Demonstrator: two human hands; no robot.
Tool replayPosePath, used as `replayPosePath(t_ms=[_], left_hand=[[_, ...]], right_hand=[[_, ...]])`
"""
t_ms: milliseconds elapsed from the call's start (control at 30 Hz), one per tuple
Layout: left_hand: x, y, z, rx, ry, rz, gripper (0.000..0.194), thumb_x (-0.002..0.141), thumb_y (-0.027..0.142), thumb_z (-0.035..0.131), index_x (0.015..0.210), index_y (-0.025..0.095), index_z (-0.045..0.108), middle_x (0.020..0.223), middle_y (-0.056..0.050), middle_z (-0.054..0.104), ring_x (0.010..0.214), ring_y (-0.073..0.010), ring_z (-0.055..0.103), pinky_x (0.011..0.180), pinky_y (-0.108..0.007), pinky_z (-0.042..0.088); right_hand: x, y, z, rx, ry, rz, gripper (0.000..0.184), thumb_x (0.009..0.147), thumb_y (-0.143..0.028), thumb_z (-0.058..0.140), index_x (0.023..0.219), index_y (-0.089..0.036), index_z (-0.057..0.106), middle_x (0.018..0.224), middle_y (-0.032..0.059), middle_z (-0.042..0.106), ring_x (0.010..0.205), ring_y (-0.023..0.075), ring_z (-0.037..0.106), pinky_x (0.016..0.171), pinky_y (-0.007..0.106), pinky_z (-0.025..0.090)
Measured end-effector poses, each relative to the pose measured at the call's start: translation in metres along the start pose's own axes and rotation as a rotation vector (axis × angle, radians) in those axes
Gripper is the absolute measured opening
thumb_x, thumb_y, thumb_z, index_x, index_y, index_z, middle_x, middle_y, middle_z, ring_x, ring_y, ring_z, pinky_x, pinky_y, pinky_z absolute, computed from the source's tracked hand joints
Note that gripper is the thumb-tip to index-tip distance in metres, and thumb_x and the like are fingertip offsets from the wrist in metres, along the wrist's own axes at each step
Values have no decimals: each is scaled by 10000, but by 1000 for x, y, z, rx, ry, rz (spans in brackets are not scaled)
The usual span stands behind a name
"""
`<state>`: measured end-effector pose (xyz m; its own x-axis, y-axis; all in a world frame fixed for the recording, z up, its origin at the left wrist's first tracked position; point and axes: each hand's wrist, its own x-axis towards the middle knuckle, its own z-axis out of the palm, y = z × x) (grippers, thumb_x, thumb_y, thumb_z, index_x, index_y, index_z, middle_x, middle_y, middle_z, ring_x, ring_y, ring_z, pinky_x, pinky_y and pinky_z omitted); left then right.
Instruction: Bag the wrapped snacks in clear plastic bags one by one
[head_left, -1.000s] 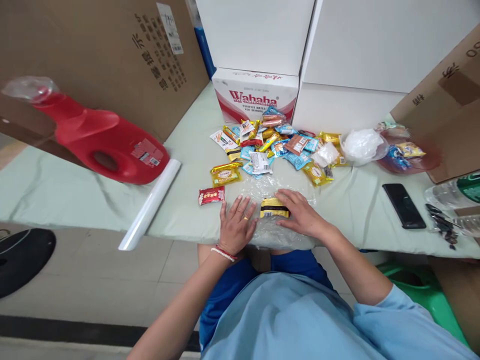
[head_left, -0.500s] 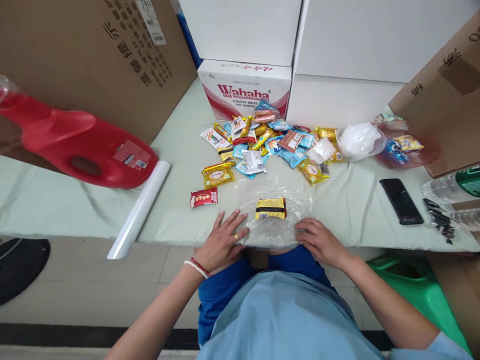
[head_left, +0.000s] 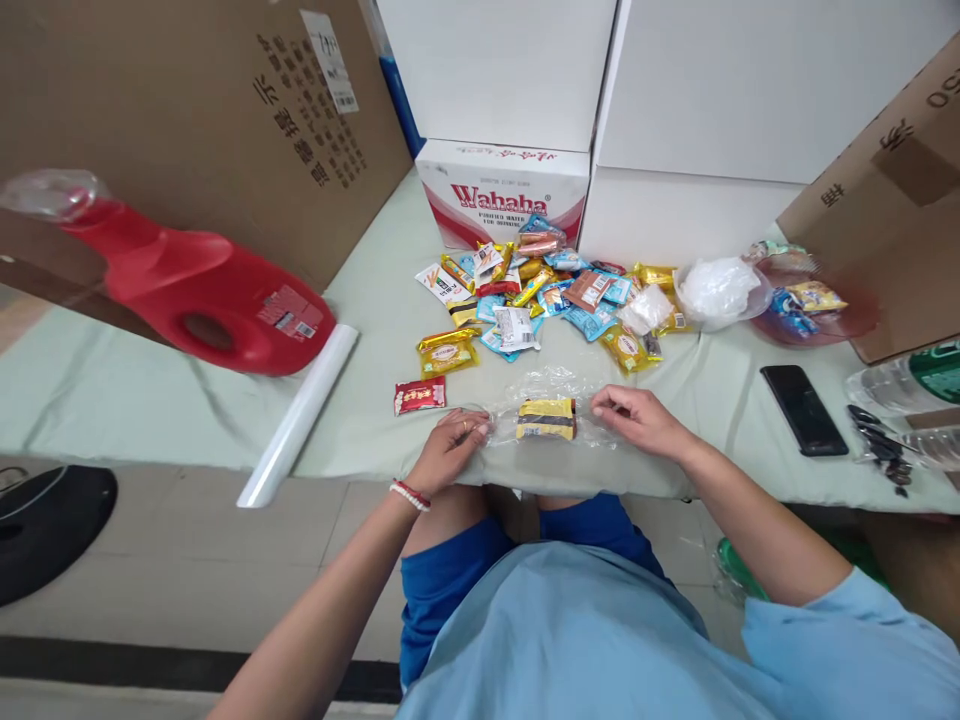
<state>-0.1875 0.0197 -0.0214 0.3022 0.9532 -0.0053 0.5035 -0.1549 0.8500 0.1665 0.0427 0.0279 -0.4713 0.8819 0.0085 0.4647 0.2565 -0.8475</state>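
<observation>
A small packaged snack (head_left: pixel 547 419) in a yellow wrapper with a dark band lies on the table before me, with clear plastic film (head_left: pixel 555 382) around it. The film's near edge is folded back toward the snack. My left hand (head_left: pixel 452 442) is closed at the film's left end, thumb and fingers together. At the right end my right hand (head_left: pixel 643 420) pinches the film between curled fingers and thumb. A red snack packet (head_left: pixel 420 396) lies just beyond my left hand, with yellow snack packs (head_left: pixel 448 356) behind it.
Beyond lies a pile of mixed snacks (head_left: pixel 517 290) against a Wahaba-type white box (head_left: pixel 502 195). A red jug (head_left: pixel 225 300) and a white film roll (head_left: pixel 300 415) are at left. To the right are bowls (head_left: pixel 817 322), a phone (head_left: pixel 804 410) and bottles (head_left: pixel 915 385).
The film's near edge has been folded away from me, toward the snack. Both hands went from resting spread on the film to closing at its two ends. The view shifted slightly.
</observation>
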Motion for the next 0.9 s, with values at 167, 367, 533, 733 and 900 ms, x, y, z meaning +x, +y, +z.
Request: replayPosePath(t_ms=[167, 367, 533, 733, 900], left_hand=[[12, 2, 5, -108, 113, -189, 492, 923, 613, 483, 723, 206, 672, 911, -70, 777, 908, -247, 701, 869, -374, 528], [15, 3, 10, -127, 131, -183, 492, 934, 592, 454, 649, 215, 591, 899, -66, 775, 898, -223, 699, 866, -344, 521], [14, 2, 11, -78, 150, -202, 523, 941, 618, 429, 670, 218, 631, 867, -61, 760, 858, -221, 684, 868, -356, 534], [9, 8, 9, -99, 157, -112, 516, 959, 640, 392, 851, 216, 665, 940, -66, 751, 956, -225, 678, 951, -370, 515], [7, 2, 20, -29, 240, -209, 272, 803, 466, 633, 893, 210, 658, 895, -36, 735, 885, -215, 677, 874, -346, 522]], right_hand=[[29, 14, 2, -92, 140, 143, 268, 951, -436, 548, 840, -200, 608, 657, -22, 578, 607, 140, 507, 587, 257, 375], [20, -5, 3, -254, 6, -117, 342, 911, -529, 682, 1016, -203, 679, 903, 52, 651, 860, 204, 575, 790, 318, 454], [6, -16, 13, -411, -87, -173, 86, 942, -288, 666, 940, -216, 713, 950, 90, 639, 941, 248, 547, 873, 376, 457], [30, -13, 7, -139, -114, -133, 126, 954, -290, 588, 906, -193, 654, 931, 55, 643, 831, 178, 605, 785, 293, 462], [51, 9, 12, -50, -169, 133, 194, 903, -366, 575, 865, -182, 626, 639, -42, 534, 596, 132, 472, 586, 241, 338]])
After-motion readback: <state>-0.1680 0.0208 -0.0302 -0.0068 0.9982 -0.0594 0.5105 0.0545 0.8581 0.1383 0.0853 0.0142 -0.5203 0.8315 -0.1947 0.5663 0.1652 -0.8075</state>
